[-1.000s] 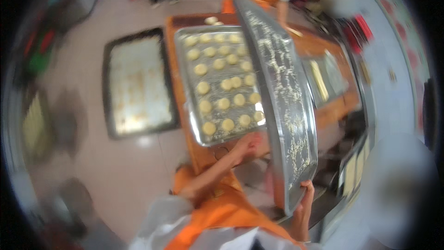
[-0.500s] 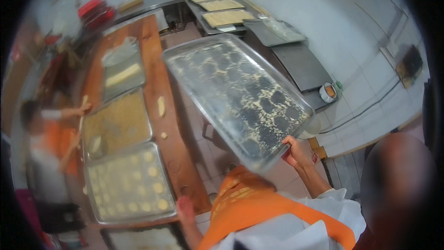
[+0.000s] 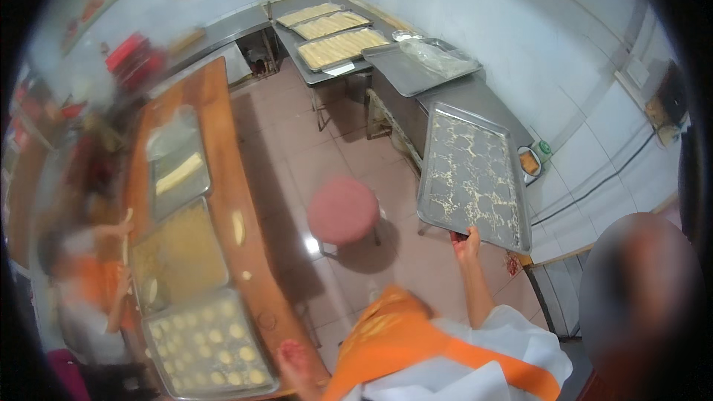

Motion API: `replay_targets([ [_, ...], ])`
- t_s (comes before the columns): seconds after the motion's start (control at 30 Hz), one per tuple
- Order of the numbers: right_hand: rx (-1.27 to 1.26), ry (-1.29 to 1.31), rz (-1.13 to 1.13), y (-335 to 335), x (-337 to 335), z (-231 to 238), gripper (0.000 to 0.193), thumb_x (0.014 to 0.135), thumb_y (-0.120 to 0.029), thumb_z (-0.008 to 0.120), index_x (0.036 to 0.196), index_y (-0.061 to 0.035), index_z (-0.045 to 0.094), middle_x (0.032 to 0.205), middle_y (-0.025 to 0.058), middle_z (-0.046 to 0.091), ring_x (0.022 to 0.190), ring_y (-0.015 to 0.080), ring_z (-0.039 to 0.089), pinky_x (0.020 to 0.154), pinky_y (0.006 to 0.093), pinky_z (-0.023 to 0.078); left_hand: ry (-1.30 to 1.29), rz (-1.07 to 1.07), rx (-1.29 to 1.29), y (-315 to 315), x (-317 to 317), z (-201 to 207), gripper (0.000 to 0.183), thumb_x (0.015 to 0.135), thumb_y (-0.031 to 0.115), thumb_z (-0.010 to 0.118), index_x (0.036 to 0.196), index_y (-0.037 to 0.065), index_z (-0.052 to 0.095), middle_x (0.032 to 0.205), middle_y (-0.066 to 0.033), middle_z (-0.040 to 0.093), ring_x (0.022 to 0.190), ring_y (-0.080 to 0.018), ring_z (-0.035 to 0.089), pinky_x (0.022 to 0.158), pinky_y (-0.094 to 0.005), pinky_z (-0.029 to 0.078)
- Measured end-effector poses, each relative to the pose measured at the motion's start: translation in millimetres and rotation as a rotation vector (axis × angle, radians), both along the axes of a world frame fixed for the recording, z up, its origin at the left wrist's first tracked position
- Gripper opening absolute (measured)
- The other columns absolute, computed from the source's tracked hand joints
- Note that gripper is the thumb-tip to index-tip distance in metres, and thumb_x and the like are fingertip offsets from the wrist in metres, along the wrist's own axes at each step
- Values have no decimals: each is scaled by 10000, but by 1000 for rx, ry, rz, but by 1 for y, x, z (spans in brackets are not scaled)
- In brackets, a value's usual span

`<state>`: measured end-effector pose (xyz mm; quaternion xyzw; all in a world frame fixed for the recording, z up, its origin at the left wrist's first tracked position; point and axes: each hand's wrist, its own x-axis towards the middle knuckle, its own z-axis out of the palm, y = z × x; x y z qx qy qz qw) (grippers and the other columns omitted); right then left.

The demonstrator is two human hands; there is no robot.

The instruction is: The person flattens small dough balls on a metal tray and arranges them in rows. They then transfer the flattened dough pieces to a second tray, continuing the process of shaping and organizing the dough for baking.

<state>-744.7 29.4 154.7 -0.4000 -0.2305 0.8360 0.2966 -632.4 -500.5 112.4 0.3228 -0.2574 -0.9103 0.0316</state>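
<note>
My right hand (image 3: pixel 466 243) grips the near edge of a metal baking tray (image 3: pixel 475 174), its fingers under the rim. Pale crumbs or seeds cover the tray in a net-like pattern around bare round spots. The tray is held out to the right, its far end over the metal counter. My left hand (image 3: pixel 295 362) hangs by the near end of the wooden table, away from the tray; blur hides how its fingers lie. Nearest to it is a tray of round pale dough pieces (image 3: pixel 215 334).
A wooden table (image 3: pixel 215 115) on the left holds several trays; a co-worker (image 3: pixel 89 275) in orange stands beyond it. A red round stool (image 3: pixel 343 209) is on the tiled floor. Trays of dough strips (image 3: pixel 343 47) and a tray with a plastic bag (image 3: pixel 437 58) sit on the counters.
The tray in my right hand has swung right, from over the aisle toward the counter, uncovering the stool and floor. My left hand has shifted slightly down in view.
</note>
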Motion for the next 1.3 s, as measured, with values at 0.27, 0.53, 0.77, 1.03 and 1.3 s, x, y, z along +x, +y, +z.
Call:
replay_targets([
  [0.27, -20, 154, -260, 15, -115, -58, 486, 820, -156, 545, 1276, -121, 381, 1174, 102, 492, 981, 249, 522, 781, 403, 514, -63, 31, -74, 61, -9, 7, 244, 892, 320, 542, 964, 92, 595, 1001, -62, 620, 939, -221, 578, 834, -364, 469],
  [0.53, -339, 176, 323, 108, -270, -118, 540, 931, -428, 418, 1296, -30, 405, 1255, 130, 505, 1121, 286, 501, 993, 413, 386, -116, 308, -75, 118, 85, 22, 354, 899, 335, 528, 1151, 86, 537, 1227, -80, 541, 1130, -230, 495, 950, -374, 412],
  [0.77, -48, -105, 705, 135, -173, -129, 461, 921, -298, 429, 1270, 0, 476, 1251, 147, 540, 1115, 208, 543, 899, 366, 478, -407, 437, -79, 155, 159, 70, 329, 935, 304, 486, 1158, 65, 520, 1130, -110, 591, 1023, -209, 574, 879, -344, 477],
  [1.03, -40, -450, 1704, -86, 9, -134, 153, 901, -195, 513, 910, -62, 588, 777, 36, 593, 606, 129, 536, 509, 253, 464, -523, 543, -149, 170, 208, 23, 343, 901, 280, 584, 1151, 53, 527, 1030, -91, 618, 935, -193, 603, 823, -305, 486],
  [1.3, 410, -414, 2158, -282, 61, -57, 163, 910, -183, 562, 1020, -67, 532, 880, 76, 628, 762, 187, 616, 672, 327, 516, -657, 291, -1313, -25, 140, -12, 410, 845, 198, 629, 1173, -15, 509, 1111, -179, 570, 1011, -321, 566, 873, -390, 456],
])
